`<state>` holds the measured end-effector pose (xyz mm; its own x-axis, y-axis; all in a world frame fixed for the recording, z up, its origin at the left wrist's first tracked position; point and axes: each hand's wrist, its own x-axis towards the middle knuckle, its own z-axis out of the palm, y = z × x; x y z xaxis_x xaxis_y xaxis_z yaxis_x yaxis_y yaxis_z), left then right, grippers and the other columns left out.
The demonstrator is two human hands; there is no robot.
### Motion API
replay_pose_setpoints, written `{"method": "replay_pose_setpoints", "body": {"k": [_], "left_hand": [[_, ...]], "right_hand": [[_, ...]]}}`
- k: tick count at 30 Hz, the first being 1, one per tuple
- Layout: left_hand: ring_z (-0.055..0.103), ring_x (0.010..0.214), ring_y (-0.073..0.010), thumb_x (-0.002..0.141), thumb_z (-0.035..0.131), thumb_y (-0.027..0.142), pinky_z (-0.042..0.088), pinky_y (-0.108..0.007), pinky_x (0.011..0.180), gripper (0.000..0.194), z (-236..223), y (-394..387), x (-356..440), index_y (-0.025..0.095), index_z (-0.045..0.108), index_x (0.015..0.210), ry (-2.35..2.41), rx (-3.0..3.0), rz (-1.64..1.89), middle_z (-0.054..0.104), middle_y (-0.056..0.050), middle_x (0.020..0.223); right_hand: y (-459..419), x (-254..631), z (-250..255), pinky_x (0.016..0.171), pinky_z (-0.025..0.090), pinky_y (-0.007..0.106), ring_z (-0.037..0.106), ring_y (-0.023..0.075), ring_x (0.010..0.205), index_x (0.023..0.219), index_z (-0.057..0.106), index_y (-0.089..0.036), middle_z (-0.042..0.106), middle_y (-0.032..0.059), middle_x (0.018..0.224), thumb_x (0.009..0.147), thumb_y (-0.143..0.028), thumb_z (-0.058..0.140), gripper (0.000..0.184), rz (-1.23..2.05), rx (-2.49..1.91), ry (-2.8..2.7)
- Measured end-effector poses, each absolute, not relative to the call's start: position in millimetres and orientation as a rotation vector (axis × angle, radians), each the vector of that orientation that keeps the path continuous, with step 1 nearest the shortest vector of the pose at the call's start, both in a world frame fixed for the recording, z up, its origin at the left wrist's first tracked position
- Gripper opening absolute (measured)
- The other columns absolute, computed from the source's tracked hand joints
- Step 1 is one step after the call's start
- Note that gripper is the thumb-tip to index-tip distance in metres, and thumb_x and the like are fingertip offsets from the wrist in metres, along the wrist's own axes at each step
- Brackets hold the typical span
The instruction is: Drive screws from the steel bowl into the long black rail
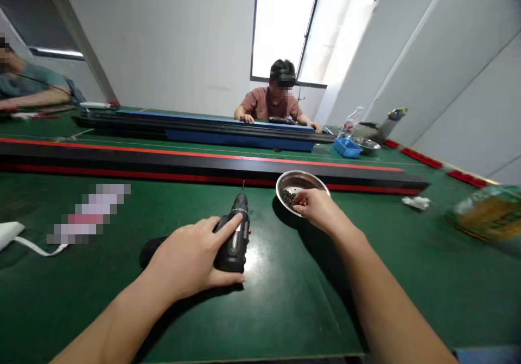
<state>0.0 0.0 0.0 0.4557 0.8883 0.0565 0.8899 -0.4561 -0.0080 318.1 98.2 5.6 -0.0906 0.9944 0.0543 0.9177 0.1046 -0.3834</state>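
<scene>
A black cordless drill [235,239] lies on its side on the green table, its thin bit pointing away from me. My left hand [191,258] is wrapped over it, index finger along the body and thumb behind. To the right, a shiny metal bowl [324,181] contains a small heap of dark bits that look like screws [287,197]. My right hand [315,206] reaches over the bowl's near rim with fingertips pinched together at the heap; whatever is between them is too small to make out.
A long black bar with red stripes [211,163] crosses the table just beyond the drill and bowl. Crumpled white paper [415,203] and a plastic bag [484,212] lie to the right. A blue basket [347,147] stands farther back. Across the table sits a co-worker [264,103]; another person is at far left.
</scene>
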Motion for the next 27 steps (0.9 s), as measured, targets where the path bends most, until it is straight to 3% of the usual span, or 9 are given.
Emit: {"method": "replay_pose_setpoints", "body": {"k": [12,22,27], "left_hand": [[0.075,0.105,-0.0379,0.078,0.068,0.086,0.062,-0.049,0.087,0.109,-1,1,3,0.036,0.032,0.169,-1.630,-2.638,-0.068,0.070,-0.015,0.134],[0.075,0.105,-0.0386,0.077,0.069,0.085,0.062,-0.050,0.086,0.110,-1,0,4,0.036,0.033,0.169,-1.628,-2.647,-0.081,0.070,-0.014,0.133],[0.075,0.107,-0.0385,0.077,0.071,0.083,0.061,-0.050,0.088,0.111,1,-1,3,0.035,0.032,0.169,-1.619,-2.668,-0.090,0.070,-0.014,0.133]], "right_hand": [[103,324,0,0.082,0.049,0.030,0.077,0.0261,0.095,0.106,0.087,-0.017,0.083,0.0137,0.107,0.099,-0.022,0.068,0.021,0.184,-1.858,-1.920],[106,322,0,0.074,0.045,0.031,0.074,0.0260,0.086,0.092,0.082,-0.018,0.081,0.0130,0.092,0.105,-0.033,0.058,0.031,0.078,-1.899,-1.843],[106,307,3,0.079,0.048,0.031,0.073,0.0227,0.087,0.097,0.080,-0.019,0.081,0.0094,0.099,0.101,-0.026,0.062,0.019,0.096,-1.731,-1.737]]}}
